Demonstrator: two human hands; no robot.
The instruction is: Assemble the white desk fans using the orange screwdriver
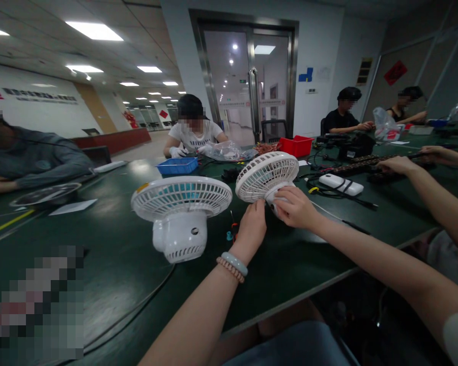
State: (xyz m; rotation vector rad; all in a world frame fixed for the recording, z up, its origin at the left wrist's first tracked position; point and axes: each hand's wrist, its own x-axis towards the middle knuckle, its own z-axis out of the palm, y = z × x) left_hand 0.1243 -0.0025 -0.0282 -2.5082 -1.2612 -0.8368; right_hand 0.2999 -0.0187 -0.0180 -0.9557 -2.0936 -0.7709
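Note:
My two hands hold up a small white fan (266, 175) above the dark green table (110, 259). The fan's round grille is tilted and faces away from me. My right hand (295, 206) grips the motor housing behind the grille. My left hand (254, 223), with two bead bracelets at the wrist, is closed against the fan's lower side; what its fingers pinch is hidden. A second white fan (181, 213) stands on the table to the left, grille facing up, untouched.
A blue tray (177, 165), a red bin (296, 145), plastic bags (227, 150), a white power bank (341, 184) and black cables lie further back. A screwdriver (233, 231) rests near my left hand. Other people sit around the table; one person's arm (423, 188) reaches in at right.

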